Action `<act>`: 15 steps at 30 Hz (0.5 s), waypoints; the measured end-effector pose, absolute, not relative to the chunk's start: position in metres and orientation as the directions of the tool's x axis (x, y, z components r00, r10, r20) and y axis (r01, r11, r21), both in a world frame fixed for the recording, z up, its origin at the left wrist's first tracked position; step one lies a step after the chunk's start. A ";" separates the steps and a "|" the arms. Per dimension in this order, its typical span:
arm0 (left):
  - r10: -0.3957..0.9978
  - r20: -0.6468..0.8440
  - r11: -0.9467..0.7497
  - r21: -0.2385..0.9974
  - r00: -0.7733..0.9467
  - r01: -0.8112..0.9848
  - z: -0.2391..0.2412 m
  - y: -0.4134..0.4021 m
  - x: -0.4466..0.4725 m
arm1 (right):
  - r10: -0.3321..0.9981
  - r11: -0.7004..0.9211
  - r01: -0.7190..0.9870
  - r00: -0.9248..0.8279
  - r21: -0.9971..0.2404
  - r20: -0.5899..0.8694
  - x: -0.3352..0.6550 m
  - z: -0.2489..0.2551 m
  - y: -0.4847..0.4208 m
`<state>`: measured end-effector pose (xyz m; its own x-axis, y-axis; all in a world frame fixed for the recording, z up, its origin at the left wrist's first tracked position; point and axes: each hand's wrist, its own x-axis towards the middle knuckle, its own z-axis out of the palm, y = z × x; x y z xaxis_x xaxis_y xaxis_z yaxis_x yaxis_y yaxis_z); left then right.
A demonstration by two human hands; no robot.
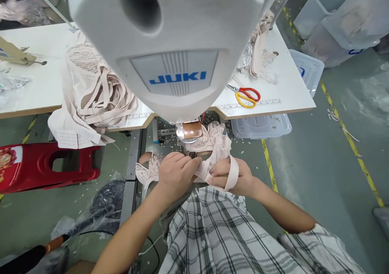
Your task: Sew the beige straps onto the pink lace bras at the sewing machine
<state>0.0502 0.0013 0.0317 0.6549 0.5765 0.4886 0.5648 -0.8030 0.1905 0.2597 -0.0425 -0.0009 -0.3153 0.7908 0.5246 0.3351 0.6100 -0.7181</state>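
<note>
A pale pink lace bra (220,146) hangs in front of the sewing machine (182,47), partly over my lap. My left hand (176,173) is closed, pinching the bra's band near its middle. Farther right, my right hand (232,177) grips the same garment, and a pink strap loops over its fingers. Lace shows on both sides of my hands, with one part lying left of my left hand. Just beyond the lace is the machine's round metal arm end with a copper-coloured plate (192,130). Some of the fabric between my hands is hidden by my fingers.
A heap of pink bras (97,92) overhangs the left tabletop edge. Red-and-yellow scissors (247,96) lie on the right tabletop, near bundled straps (259,51). A red stool (45,164) is at left. Clear plastic bins (334,35) stand on the floor at right.
</note>
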 end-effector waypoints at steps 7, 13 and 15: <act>0.649 0.430 -0.754 0.260 0.627 0.603 0.031 0.001 0.048 | 0.780 0.609 0.351 -0.425 -0.711 0.459 0.266 -0.013 -0.046; 0.606 0.013 -0.574 0.699 0.795 0.426 0.052 -0.030 0.048 | 0.921 0.342 0.668 -0.377 -0.661 0.095 0.316 -0.061 -0.016; 0.456 -0.020 -0.506 0.817 0.890 0.277 0.053 -0.047 0.035 | 0.879 0.292 0.795 -0.441 -0.532 -0.178 0.335 -0.072 -0.008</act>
